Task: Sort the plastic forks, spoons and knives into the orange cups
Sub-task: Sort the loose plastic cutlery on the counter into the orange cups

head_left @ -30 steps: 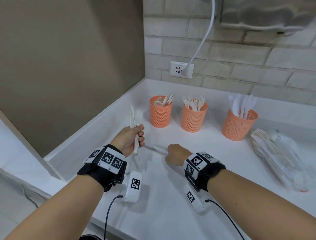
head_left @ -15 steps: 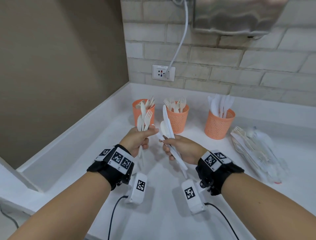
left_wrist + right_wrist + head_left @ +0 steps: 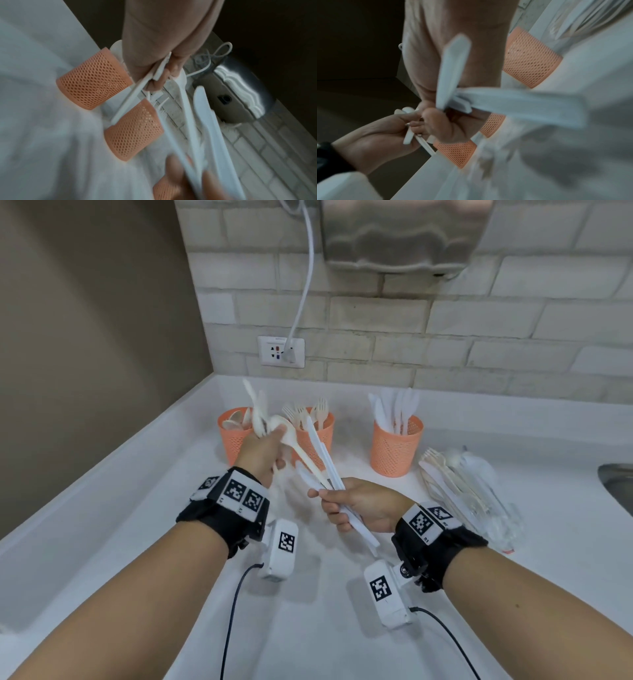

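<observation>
head view: the left hand (image 3: 262,451) is curled round a small bunch of white cutlery (image 3: 257,414) held upright in front of the left orange cup (image 3: 230,440), which holds spoons. the right hand (image 3: 363,503) grips a fan of white pieces, a spoon (image 3: 291,436) and long knives (image 3: 323,457), their tips reaching toward the left hand and across the middle orange cup (image 3: 317,440) of forks. the right orange cup (image 3: 395,453) holds knives and stands apart on the white counter (image 3: 171,508). just right of it lies a pile of unsorted cutlery (image 3: 455,487) in clear wrapping. a wall socket (image 3: 281,350) sits on the brick wall above. left wrist view: the left hand's fingers (image 3: 169,67) pinch several white handles (image 3: 137,89), with two mesh cups just behind them on the counter; the right hand's fingertips are blurred at the bottom edge, closed on long white pieces. right wrist view: the right hand's thumb (image 3: 443,124) and fingers clamp white handles (image 3: 452,70) that splay out; the left hand (image 3: 385,132) is close beside it, gripping its own pieces; three orange cups show behind, blurred.
</observation>
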The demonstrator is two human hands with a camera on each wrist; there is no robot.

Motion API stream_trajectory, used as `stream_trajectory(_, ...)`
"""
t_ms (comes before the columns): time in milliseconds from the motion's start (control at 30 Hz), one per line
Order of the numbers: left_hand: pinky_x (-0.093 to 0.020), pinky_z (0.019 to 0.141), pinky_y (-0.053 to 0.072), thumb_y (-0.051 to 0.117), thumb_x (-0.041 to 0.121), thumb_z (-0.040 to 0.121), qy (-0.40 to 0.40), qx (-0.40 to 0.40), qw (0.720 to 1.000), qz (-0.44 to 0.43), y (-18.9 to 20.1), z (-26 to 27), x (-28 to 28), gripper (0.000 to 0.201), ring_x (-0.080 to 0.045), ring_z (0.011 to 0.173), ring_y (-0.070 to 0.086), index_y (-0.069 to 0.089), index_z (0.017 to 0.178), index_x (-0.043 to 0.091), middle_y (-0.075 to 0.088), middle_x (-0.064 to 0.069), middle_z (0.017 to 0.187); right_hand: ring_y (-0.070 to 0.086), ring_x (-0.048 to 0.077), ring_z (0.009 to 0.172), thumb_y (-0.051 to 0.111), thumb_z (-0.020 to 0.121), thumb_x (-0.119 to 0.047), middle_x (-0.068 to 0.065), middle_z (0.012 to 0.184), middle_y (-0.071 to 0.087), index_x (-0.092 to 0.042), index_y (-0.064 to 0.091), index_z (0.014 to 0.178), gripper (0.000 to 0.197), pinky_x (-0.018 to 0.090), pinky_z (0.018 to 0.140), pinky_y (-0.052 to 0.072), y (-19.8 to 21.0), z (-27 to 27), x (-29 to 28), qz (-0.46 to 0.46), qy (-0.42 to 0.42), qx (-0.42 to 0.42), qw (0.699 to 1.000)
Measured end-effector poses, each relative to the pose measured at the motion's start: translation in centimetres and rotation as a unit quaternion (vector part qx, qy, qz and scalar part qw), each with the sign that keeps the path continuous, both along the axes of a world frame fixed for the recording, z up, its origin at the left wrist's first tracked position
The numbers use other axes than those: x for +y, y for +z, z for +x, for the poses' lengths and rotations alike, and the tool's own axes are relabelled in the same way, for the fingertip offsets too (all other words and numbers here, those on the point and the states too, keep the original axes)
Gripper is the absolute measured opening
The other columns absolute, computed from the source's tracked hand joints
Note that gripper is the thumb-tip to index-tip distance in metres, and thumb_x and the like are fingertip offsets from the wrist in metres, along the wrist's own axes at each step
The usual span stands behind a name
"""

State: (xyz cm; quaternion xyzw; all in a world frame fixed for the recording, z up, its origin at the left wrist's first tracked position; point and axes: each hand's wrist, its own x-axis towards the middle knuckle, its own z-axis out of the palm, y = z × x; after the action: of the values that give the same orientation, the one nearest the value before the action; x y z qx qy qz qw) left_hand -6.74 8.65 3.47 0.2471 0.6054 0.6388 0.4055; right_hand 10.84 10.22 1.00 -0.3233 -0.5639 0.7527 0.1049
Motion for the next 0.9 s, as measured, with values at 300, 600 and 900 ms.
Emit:
stream_trajectory(300,-0.026,0.051,0.046,0.044,0.020,0.098,0.007,-0.086,0.995,0.052,0.6,-0.2,0.8,0.017,-0.006,0.033,0.046,0.050,0.085,0.011,0.044,-0.001,0.061,0.035,0.007,0.039,0.041,0.099,-0.021,-0.004,0.053,0.038,-0.011,0.050,0.102,0.014,0.017,0.038,0.031,0.0,1.4,1.8,-0.037,-0.085,0.070,0.993)
stream_trajectory(600,-0.017,0.035,0.025,0.071,0.018,0.081,-0.149,0.002,0.988,0.042,-1.2,4.4,0.8,0.014,-0.004,0.035,0.031,0.058,0.076,0.014,0.042,0.011,0.040,0.038,0.006,0.061,0.036,0.099,-0.036,-0.002,0.086,0.047,-0.015,0.038,0.128,0.036,0.018,0.053,0.033,-0.3,-0.9,2.4,0.227,-0.148,-0.063,0.960)
stream_trajectory(900,-0.017,0.035,0.027,0.069,0.007,0.080,-0.119,0.039,0.991,0.041,-1.4,4.2,1.9,0.016,-0.003,0.032,0.036,0.054,0.075,0.010,0.048,0.010,0.040,0.050,-0.005,0.059,0.045,0.097,-0.028,-0.011,0.081,0.052,-0.019,0.044,0.103,0.011,0.013,0.055,0.035,-1.2,-1.9,1.9,0.331,-0.216,-0.020,0.918)
